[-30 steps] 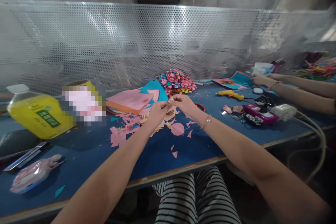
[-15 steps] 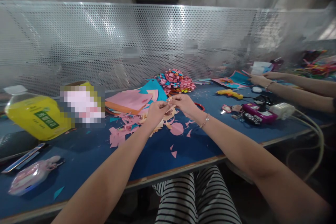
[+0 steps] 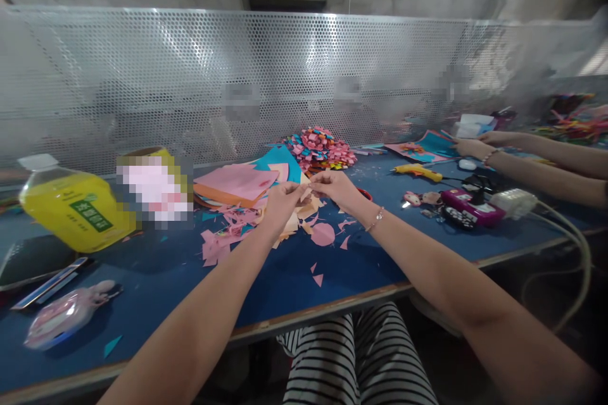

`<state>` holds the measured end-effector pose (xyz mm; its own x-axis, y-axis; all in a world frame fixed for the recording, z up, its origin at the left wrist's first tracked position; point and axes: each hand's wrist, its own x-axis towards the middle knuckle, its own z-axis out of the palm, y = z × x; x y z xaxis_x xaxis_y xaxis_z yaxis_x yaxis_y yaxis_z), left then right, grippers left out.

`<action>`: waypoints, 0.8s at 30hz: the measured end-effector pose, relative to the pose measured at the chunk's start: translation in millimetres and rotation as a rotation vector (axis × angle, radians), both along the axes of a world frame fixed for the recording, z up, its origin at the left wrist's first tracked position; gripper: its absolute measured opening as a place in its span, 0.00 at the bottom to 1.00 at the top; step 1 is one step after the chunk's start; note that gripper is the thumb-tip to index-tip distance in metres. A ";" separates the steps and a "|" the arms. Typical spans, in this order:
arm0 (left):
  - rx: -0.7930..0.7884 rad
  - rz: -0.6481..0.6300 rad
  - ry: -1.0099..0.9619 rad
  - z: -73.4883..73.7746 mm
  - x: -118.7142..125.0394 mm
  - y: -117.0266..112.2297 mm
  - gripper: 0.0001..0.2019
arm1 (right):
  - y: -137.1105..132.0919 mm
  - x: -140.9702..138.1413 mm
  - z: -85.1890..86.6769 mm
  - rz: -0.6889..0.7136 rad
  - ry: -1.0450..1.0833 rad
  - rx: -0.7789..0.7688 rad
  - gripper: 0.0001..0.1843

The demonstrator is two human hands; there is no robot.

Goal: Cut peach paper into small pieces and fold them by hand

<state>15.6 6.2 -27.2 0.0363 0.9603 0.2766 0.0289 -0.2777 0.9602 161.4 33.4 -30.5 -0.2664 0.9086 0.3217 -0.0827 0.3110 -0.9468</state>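
Observation:
My left hand (image 3: 284, 200) and my right hand (image 3: 336, 190) meet above the scraps, fingertips pinched on a small cream-coloured piece of paper (image 3: 304, 193) that is partly hidden by the fingers. Beneath them lie cream and pink paper offcuts (image 3: 291, 225) and a pink paper disc (image 3: 323, 234). Just left of my hands is a stack of pink and orange sheets (image 3: 237, 182), with a blue sheet (image 3: 284, 159) behind it. A red ring-shaped handle (image 3: 365, 194) shows beside my right wrist.
Behind my hands rises a heap of small folded paper pieces (image 3: 320, 149) before a perforated metal screen (image 3: 280, 57). A yellow-labelled bottle (image 3: 78, 209) stands left. On the right are a yellow glue gun (image 3: 417, 171), a purple device (image 3: 468, 207), and another person's hands (image 3: 470, 147) holding blue sheets.
The cream piece between my fingers shows more clearly and now points downward; my left fingers have shifted slightly. The whole view has moved a little. The other person's hands stay at the blue sheets.

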 end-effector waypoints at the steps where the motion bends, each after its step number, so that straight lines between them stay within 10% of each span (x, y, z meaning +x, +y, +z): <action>1: 0.017 0.011 0.031 -0.5 -0.7 1.1 0.15 | -0.5 0.0 0.4 -0.002 -0.019 0.009 0.09; 13: 0.174 0.162 0.234 2.8 -3.6 5.8 0.08 | -7.3 -4.7 3.3 0.032 -0.052 -0.040 0.04; 24: 0.103 0.109 -0.004 -2.1 -1.3 5.1 0.10 | -5.3 -12.3 -3.7 -0.013 -0.067 0.020 0.10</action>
<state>14.3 11.2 -29.4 -0.0683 0.9248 0.3743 0.0608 -0.3706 0.9268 149.1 28.1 -34.3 -0.2763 0.9055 0.3220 -0.0157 0.3307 -0.9436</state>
